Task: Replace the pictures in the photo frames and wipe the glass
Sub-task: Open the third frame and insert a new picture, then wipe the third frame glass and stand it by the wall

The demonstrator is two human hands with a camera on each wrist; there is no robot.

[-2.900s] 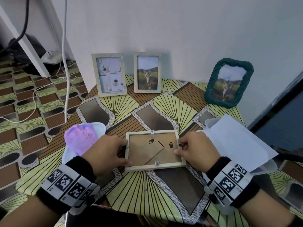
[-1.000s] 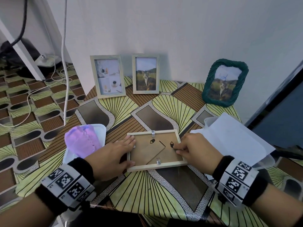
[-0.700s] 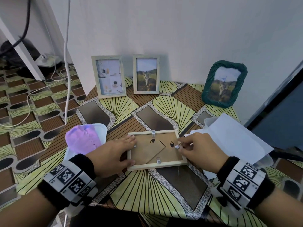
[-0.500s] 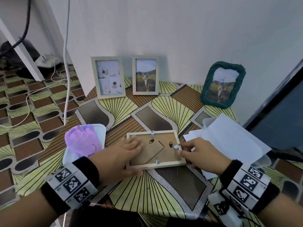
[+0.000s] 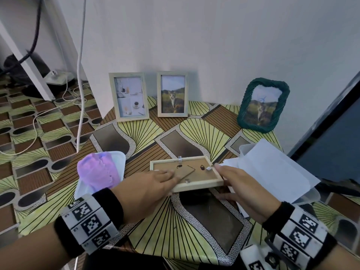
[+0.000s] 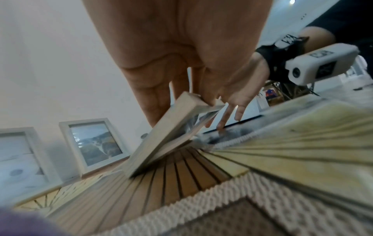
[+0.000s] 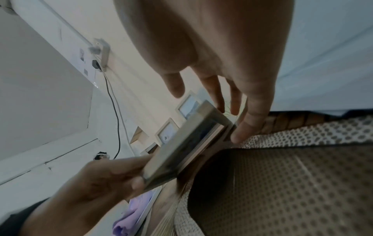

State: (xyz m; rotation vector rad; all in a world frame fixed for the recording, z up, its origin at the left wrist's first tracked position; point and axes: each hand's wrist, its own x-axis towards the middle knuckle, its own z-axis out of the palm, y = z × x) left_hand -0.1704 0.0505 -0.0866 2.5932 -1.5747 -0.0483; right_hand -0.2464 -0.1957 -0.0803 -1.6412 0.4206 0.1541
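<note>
A light wooden photo frame (image 5: 194,185) lies face down with its brown backing board up. Its near edge is tilted up off the table (image 5: 204,221). My left hand (image 5: 155,180) grips the frame's left end, fingers on the backing and thumb underneath. In the left wrist view the frame (image 6: 161,138) rests on its far edge. My right hand (image 5: 233,184) is at the right end, its straight fingers reaching under the frame and the thumb near the top corner. In the right wrist view the frame (image 7: 181,148) sits between the left hand (image 7: 113,174) and the right hand's fingers (image 7: 248,127).
A purple cloth (image 5: 97,170) lies in a white tray (image 5: 120,158) at the left. White papers (image 5: 272,172) lie over a clear container at the right. Two wooden frames (image 5: 130,96) (image 5: 172,94) and a green woven frame (image 5: 263,106) stand by the wall. Cables trail on the floor at the left.
The frame lay flat while my right fingers worked at its right-side clip. Now its near edge is lifted; my left fingers have slid onto the backing and my right fingers have gone underneath.
</note>
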